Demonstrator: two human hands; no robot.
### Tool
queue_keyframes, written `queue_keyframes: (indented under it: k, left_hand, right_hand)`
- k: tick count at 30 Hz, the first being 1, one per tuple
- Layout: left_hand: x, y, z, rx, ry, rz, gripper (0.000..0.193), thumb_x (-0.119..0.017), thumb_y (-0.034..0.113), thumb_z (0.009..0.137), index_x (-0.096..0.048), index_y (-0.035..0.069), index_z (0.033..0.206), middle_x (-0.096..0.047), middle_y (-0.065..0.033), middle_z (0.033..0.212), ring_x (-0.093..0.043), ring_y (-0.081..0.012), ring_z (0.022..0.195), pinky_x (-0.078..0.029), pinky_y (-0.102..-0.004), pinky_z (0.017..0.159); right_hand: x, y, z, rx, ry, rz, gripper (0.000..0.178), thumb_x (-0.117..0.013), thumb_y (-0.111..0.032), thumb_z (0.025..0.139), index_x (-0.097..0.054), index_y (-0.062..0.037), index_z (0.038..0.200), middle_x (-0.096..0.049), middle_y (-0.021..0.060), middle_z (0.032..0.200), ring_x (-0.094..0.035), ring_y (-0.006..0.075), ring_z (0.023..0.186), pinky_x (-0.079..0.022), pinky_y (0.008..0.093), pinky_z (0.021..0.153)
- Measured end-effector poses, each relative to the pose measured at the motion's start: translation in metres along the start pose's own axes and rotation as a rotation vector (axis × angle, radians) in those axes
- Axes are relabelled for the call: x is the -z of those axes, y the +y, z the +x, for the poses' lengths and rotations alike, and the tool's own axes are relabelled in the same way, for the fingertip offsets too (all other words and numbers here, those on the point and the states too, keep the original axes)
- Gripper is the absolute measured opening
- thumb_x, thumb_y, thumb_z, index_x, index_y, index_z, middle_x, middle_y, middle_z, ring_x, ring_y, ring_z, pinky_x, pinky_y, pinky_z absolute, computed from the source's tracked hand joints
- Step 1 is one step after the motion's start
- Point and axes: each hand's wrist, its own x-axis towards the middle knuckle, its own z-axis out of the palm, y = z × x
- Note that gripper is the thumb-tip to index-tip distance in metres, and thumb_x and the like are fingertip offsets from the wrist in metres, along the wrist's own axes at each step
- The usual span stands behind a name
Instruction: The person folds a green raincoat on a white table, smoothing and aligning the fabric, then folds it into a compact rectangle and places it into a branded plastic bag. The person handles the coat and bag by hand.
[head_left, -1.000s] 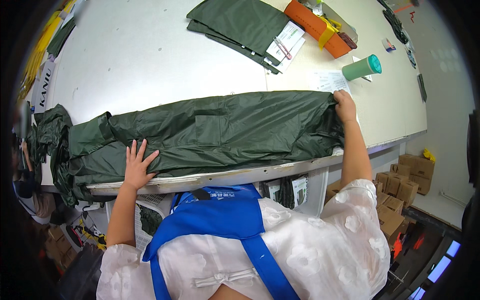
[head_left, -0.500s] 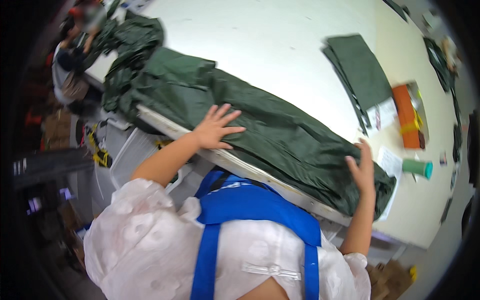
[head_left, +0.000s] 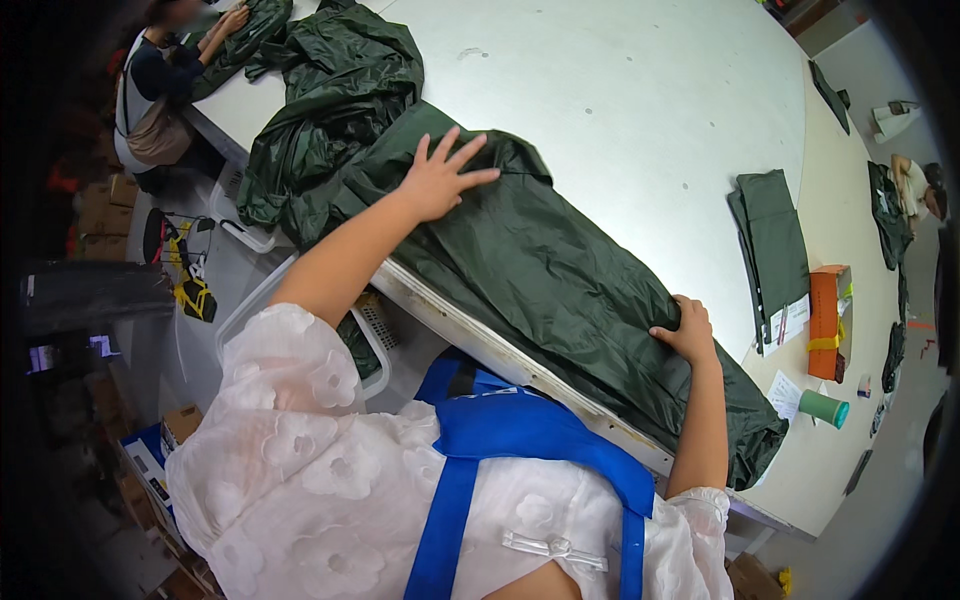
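Note:
A long strip of dark green, slightly shiny cloth (head_left: 560,270) lies along the near edge of the table, folded over on itself and wrinkled. Its folded upper part is under my left hand (head_left: 437,183), which rests flat with fingers spread. My right hand (head_left: 690,330) touches the far edge of the cloth nearer its right end, thumb and fingers apart. At the left, a bunched heap of the same green cloth (head_left: 345,75) adjoins the strip. Neither hand grips anything.
On the white table (head_left: 620,90) lie a folded green bundle (head_left: 775,245), an orange box (head_left: 825,320), a green thread spool (head_left: 824,408) and papers. White baskets (head_left: 375,375) stand below the near edge. A co-worker (head_left: 165,90) handles green cloth at far left.
My left hand has slid from near the table edge farther up onto the folded cloth. My right hand has shifted left along the strip. The whole view has turned slightly.

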Motion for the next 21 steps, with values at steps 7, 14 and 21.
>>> queue_keyframes:
  k: [7,14,21]
  left_hand:
    - [-0.027,-0.114,0.087,0.324,0.005,-1.173,0.048,-0.059,0.012,0.087,-0.047,0.023,0.132,-0.062,-0.0180,0.106,-0.061,-0.0322,0.095,-0.049,-0.0388,0.084]
    - [0.008,-0.107,0.099,0.182,0.269,-0.292,0.038,-0.055,0.004,0.080,-0.056,0.006,0.118,-0.059,-0.0161,0.114,-0.055,-0.0340,0.106,-0.046,-0.0409,0.091]
    - [0.005,-0.085,0.118,-0.264,-0.500,-0.279,0.043,-0.065,0.020,0.071,-0.062,0.013,0.113,-0.060,-0.0083,0.109,-0.056,-0.0277,0.106,-0.045,-0.0392,0.086]
  right_hand:
    - [0.004,-0.009,0.028,-0.107,-0.157,-0.091,0.077,-0.087,-0.038,0.053,-0.052,-0.0071,0.114,-0.055,0.0138,0.110,-0.052,0.0324,0.106,-0.045,0.0435,0.087]
    - [0.011,-0.010,0.036,-0.151,-0.257,0.140,0.072,-0.086,-0.031,0.053,-0.055,-0.0031,0.112,-0.060,0.0164,0.107,-0.056,0.0329,0.102,-0.046,0.0422,0.087]
    - [0.026,-0.028,0.049,-0.209,-0.446,0.420,0.041,-0.081,-0.015,0.061,-0.064,0.0011,0.095,-0.066,0.0154,0.094,-0.063,0.0302,0.089,-0.049,0.0380,0.080]
